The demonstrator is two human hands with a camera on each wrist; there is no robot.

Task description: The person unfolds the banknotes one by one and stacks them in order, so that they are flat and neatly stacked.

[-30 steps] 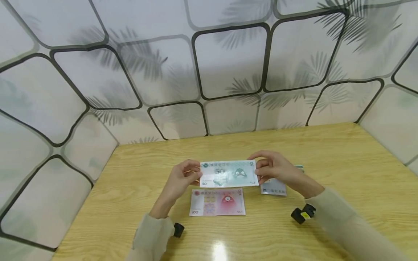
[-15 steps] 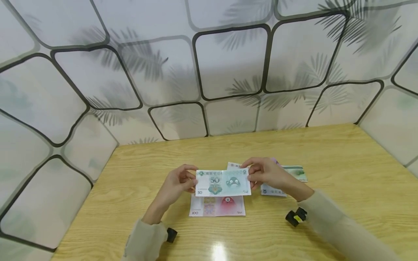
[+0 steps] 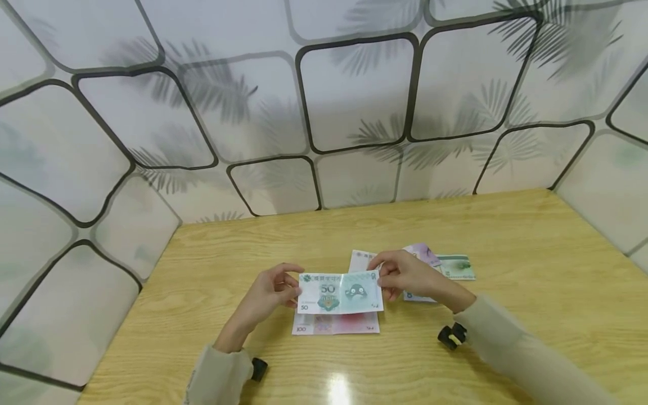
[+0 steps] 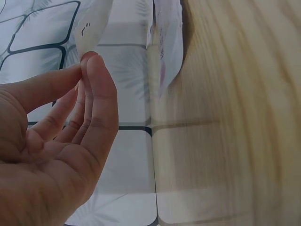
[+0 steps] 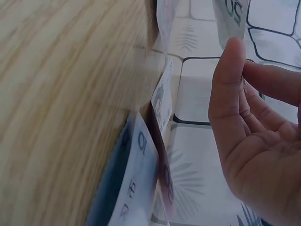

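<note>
A green play banknote marked 50 (image 3: 340, 292) is stretched flat between both hands. My left hand (image 3: 269, 292) pinches its left end between thumb and fingers; in the left wrist view the fingertips (image 4: 96, 63) meet on the paper's edge. At the opposite end my right hand (image 3: 407, 277) pinches the note's right edge, its thumb and fingers closed on the corner in the right wrist view. Beneath and in front, a pink 100 play banknote (image 3: 336, 324) lies on the table, its upper part covered by the green note in the head view.
Behind and beside my right hand lie a whitish note (image 3: 358, 260), a purple note (image 3: 424, 254), a green note (image 3: 458, 267) and a blue note (image 3: 419, 297), partly overlapping. The wooden table (image 3: 243, 242) meets a patterned backdrop (image 3: 354, 174) at its far edge.
Both hands have brought the green 50 note down and slightly left, so it now overlaps the pink 100 note. The whitish and purple notes behind the right hand have come into view.
</note>
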